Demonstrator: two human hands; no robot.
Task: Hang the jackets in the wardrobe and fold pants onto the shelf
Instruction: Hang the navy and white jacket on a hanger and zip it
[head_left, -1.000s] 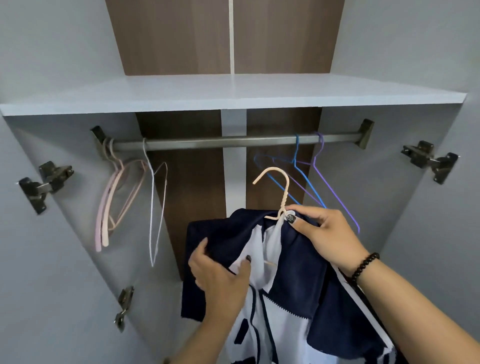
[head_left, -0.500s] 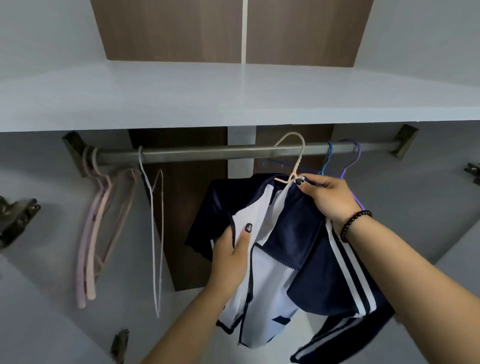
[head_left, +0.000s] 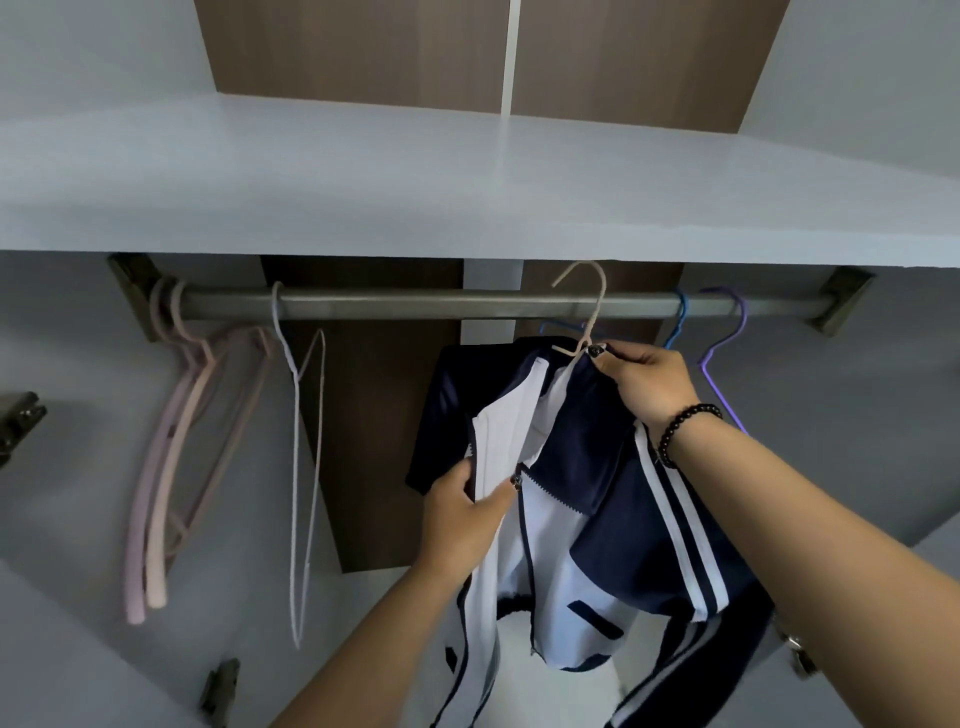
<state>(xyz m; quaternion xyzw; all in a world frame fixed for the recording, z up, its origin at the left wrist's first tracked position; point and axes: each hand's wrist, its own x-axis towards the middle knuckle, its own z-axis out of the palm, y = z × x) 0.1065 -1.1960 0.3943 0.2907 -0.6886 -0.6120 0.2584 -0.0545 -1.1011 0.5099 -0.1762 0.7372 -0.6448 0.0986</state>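
right hand (head_left: 647, 387): pinches hanger (head_left: 587, 317) neck at jacket (head_left: 582, 467) collar | left hand (head_left: 462, 514): grips jacket's white front edge | hook at rail (head_left: 415, 305)

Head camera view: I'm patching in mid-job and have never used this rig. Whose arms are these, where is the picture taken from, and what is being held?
No machine here: a person's two bare arms, filmed by a wide-angle camera on their head, looking into a wardrobe. The right hand pinches the neck of a beige wire hanger carrying a navy and white zip jacket, its hook raised at the grey metal rail. The left hand grips the jacket's white front edge. Pink, white, blue and purple hangers hang on the rail.
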